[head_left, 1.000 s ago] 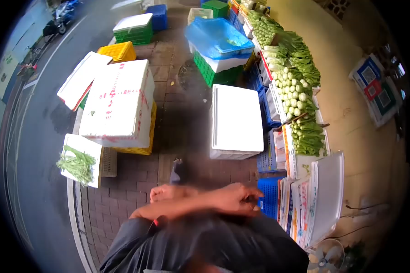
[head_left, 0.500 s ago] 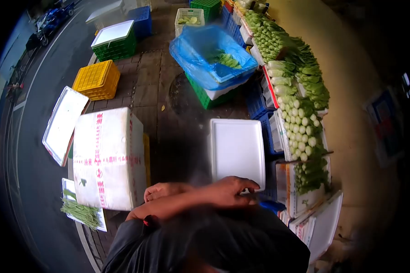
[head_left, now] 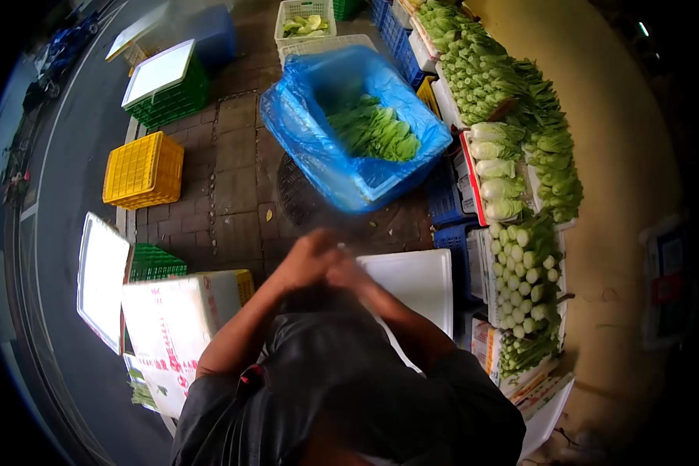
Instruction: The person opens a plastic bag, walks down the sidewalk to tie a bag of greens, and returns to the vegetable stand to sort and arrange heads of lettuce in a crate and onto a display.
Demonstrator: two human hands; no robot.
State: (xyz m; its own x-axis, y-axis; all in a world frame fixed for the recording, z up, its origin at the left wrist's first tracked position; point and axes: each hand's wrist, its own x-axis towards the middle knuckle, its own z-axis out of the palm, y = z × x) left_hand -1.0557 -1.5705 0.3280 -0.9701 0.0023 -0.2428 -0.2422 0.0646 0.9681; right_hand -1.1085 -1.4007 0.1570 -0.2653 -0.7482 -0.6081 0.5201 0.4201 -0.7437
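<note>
In front of my body, my left hand point(head_left: 304, 262) and my right hand point(head_left: 348, 273) meet, seemingly touching or overlapping. Both are blurred, so their fingers and anything between them cannot be made out. Just beyond them stands a crate lined with a blue plastic bag point(head_left: 295, 116), with leafy green lettuce point(head_left: 377, 132) inside. Beside and partly under my right forearm lies a white foam lid point(head_left: 412, 279). To the left of my left forearm is a white foam box point(head_left: 163, 318) with red printing.
On the right, stacked crates and boxes carry Chinese cabbages point(head_left: 497, 167), bok choy point(head_left: 524, 279) and leafy greens. A yellow crate point(head_left: 144, 171) and a green crate point(head_left: 167, 93) line the road side. A white lid point(head_left: 101, 279) leans by the foam box. Behind the blue bag are white crates point(head_left: 307, 9).
My forearms were crossed, with my left hand over the white lid. They have uncrossed and both hands came together further forward. My view has shifted closer to the blue bag.
</note>
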